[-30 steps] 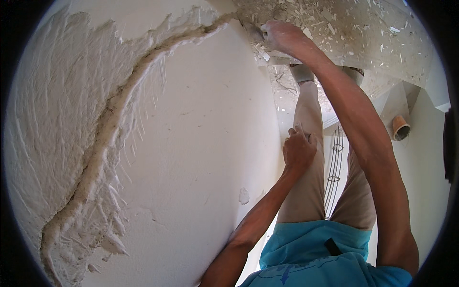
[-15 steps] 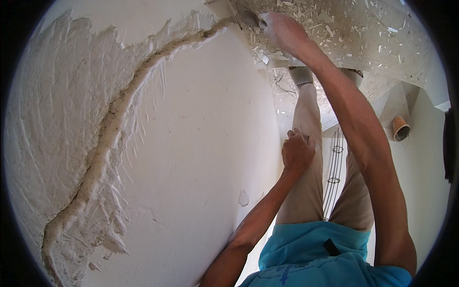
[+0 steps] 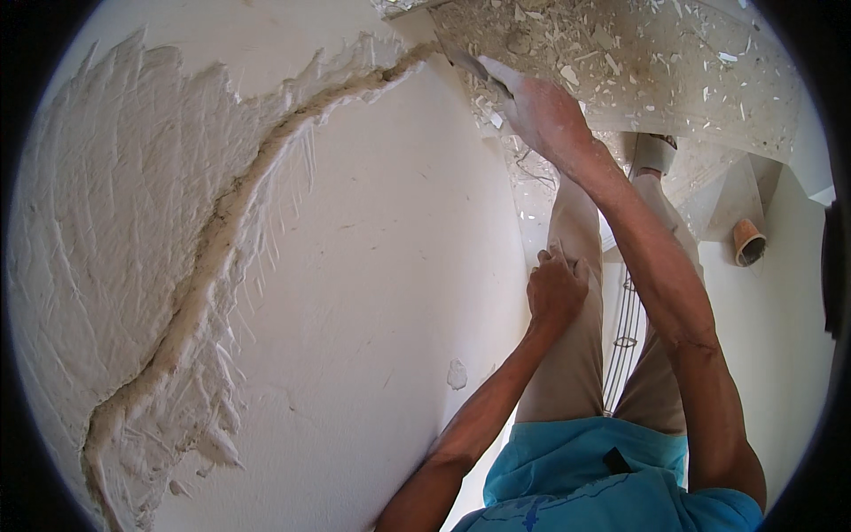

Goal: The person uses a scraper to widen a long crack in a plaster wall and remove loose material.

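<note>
My right hand (image 3: 548, 115), dusty with white powder, grips a scraper (image 3: 477, 67) by its handle end. The scraper's blade points up and left, at the corner where the wall meets the ledge, near the top end of a long groove. This rough groove (image 3: 213, 232) runs down the white wall (image 3: 381, 239) in a curve, with bare scraped plaster (image 3: 115, 195) on its left. My left hand (image 3: 557, 288) hangs in front of my left thigh with its fingers curled in, and nothing shows in it.
A ledge or board (image 3: 656, 75) strewn with plaster flakes lies at the top right. Below it, a thin wire-and-rod frame (image 3: 625, 341) shows between my legs. An orange clay-coloured pipe end or pot (image 3: 749, 242) sits at the right.
My right hand has come down and a little right with the scraper, so more of its blade shows. The view has shifted slightly. My left hand stays by my thigh.
</note>
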`<action>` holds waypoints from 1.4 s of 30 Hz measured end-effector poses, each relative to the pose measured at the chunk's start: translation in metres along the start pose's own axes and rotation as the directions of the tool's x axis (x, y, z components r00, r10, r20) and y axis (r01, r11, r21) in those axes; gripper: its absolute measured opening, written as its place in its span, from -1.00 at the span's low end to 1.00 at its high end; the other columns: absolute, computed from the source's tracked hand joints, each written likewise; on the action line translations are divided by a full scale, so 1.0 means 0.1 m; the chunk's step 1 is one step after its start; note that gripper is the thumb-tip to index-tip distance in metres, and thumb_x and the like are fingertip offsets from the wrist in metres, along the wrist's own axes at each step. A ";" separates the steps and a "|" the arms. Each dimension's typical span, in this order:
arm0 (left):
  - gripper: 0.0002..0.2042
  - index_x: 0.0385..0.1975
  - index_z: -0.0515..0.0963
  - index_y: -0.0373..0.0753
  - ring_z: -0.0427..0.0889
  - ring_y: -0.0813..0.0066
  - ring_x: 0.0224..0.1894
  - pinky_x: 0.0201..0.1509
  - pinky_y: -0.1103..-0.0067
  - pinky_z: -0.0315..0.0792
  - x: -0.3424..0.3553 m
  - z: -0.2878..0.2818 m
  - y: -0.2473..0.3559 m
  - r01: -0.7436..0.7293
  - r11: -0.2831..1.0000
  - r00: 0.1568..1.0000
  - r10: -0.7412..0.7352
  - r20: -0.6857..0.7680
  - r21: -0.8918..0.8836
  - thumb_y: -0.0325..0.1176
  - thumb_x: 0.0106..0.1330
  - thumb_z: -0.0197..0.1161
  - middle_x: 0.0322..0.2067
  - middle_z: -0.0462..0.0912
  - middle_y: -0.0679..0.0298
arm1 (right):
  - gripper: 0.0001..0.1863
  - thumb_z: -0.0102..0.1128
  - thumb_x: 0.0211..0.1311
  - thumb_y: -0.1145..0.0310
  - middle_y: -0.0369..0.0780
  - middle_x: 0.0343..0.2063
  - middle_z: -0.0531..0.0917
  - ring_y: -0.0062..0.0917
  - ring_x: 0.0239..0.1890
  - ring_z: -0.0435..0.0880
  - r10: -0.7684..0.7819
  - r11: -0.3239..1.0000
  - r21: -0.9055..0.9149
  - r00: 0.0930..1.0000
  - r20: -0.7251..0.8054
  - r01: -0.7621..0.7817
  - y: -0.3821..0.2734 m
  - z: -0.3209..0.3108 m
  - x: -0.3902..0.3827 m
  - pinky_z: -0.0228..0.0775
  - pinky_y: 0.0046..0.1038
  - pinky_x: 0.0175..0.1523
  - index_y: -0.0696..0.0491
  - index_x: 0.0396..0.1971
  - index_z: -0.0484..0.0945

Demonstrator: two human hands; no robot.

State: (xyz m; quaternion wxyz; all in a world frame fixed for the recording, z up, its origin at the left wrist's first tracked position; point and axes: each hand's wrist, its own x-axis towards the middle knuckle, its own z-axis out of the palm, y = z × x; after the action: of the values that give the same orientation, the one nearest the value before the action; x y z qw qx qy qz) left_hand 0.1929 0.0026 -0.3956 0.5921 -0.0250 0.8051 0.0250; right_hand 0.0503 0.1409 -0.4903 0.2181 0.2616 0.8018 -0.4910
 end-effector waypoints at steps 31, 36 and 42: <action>-0.53 0.11 0.45 -0.35 0.66 -0.16 -0.15 -0.03 0.16 0.52 0.03 -0.02 -0.02 0.004 1.000 1.000 -0.004 0.026 0.017 -0.22 0.27 0.21 -0.08 0.58 -0.17 | -0.39 -0.05 0.14 0.49 -0.12 -0.54 0.60 -0.52 -0.63 0.56 0.180 0.645 0.748 0.983 0.048 -0.155 -0.20 0.26 -0.17 0.38 -0.41 -0.61 0.14 0.28 0.35; -0.52 0.02 0.47 -0.47 0.65 -0.20 -0.21 -0.10 0.15 0.54 0.03 0.02 -0.12 -0.101 0.994 0.995 0.102 0.015 -0.051 -0.17 0.28 0.24 -0.18 0.59 -0.24 | -0.43 -0.10 0.20 0.46 -0.28 -0.59 0.45 -0.72 -0.73 0.33 0.188 0.099 0.926 0.921 0.342 -0.364 -0.37 0.14 -0.35 0.08 -0.60 -0.75 0.06 0.27 0.32; -0.61 -0.08 0.56 -0.40 0.64 -0.21 -0.21 -0.10 0.12 0.52 0.02 0.03 -0.18 -0.190 0.979 0.982 0.190 -0.009 -0.069 -0.19 0.25 0.24 -0.14 0.61 -0.22 | -0.49 -0.19 0.33 0.41 -0.29 -0.50 0.45 -0.72 -0.69 0.30 0.106 -0.156 0.879 0.877 0.469 -0.452 -0.39 0.12 -0.39 0.09 -0.61 -0.72 -0.02 0.30 0.25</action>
State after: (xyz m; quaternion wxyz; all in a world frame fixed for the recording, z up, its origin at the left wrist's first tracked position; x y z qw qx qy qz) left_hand 0.1961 -0.0151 -0.3982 0.5850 0.0315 0.8030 0.1095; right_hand 0.0567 0.1069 -0.4456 0.1511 0.4425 0.0716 -0.8811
